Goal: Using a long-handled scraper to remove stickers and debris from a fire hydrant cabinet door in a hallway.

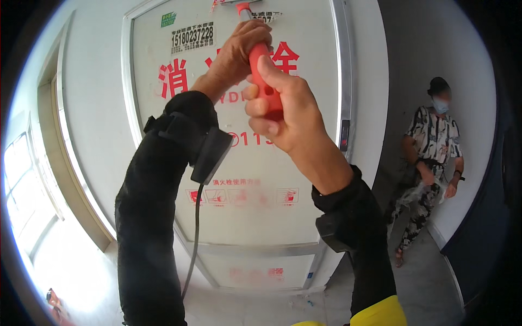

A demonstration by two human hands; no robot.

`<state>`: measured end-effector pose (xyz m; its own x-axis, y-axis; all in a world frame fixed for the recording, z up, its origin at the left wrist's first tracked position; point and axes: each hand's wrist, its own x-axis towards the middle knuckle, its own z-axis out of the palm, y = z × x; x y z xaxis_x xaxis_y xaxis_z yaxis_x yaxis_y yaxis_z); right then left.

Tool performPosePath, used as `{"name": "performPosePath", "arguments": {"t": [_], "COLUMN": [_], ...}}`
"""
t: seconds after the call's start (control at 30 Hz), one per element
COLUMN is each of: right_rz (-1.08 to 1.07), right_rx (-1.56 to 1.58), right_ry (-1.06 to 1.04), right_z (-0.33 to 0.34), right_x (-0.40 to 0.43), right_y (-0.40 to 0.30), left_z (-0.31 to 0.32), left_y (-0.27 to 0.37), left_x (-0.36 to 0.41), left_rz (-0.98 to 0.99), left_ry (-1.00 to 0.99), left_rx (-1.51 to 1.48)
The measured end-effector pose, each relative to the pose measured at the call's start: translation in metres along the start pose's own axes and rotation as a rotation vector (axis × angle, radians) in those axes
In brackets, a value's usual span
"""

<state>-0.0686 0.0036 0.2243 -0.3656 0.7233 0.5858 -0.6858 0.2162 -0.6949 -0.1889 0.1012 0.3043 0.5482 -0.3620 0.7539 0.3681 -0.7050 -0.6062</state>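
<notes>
A red-handled scraper (pixel 259 67) slants up toward the picture's top edge, where its blade is partly cut off. Gripping the lower handle is my right hand (pixel 291 102), with the thumb laid along it. Higher up, near the neck, my left hand (pixel 236 51) is closed around the same tool. The blade lies at the upper part of a pale fire hydrant cabinet door (pixel 244 163) printed with red lettering. Beside the blade is a torn printed sticker (pixel 267 17). Another black-printed sticker (pixel 192 37) and a small green sticker (pixel 168 19) are farther left. Both hands cover part of the red print.
A metal frame (pixel 128 61) borders the door, with a latch (pixel 345 134) at right. On the right stands a masked person (pixel 434 138) holding clear plastic film (pixel 416 193). Small scraps (pixel 310 303) lie on the floor. A cable (pixel 197 228) hangs from my left wrist device (pixel 212 155).
</notes>
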Motion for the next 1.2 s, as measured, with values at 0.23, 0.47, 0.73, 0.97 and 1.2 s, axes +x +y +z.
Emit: {"name": "performPosePath", "arguments": {"t": [0.23,0.47,0.73,0.97,1.2], "right_rz": [0.001,0.031,0.046,-0.026,0.079], "right_rx": [0.009,0.021,0.01,0.036,0.032], "right_ry": [-0.01,-0.055,-0.008,-0.111,0.063], "right_z": [-0.012,-0.025,-0.022,-0.017,-0.074], "right_x": [0.015,0.033,0.029,0.06,0.072], "right_y": [0.005,0.01,0.024,0.029,0.036], "left_z": [0.01,0.017,0.013,0.014,0.061], "left_y": [-0.015,-0.033,-0.029,-0.081,-0.067], "left_x": [-0.002,-0.012,-0.029,-0.032,-0.046], "left_rz": [0.041,0.087,0.038,-0.24,-0.017], "left_ry": [0.024,0.072,-0.02,0.101,0.01], "left_rx": [0.016,0.09,0.083,-0.24,0.214]}}
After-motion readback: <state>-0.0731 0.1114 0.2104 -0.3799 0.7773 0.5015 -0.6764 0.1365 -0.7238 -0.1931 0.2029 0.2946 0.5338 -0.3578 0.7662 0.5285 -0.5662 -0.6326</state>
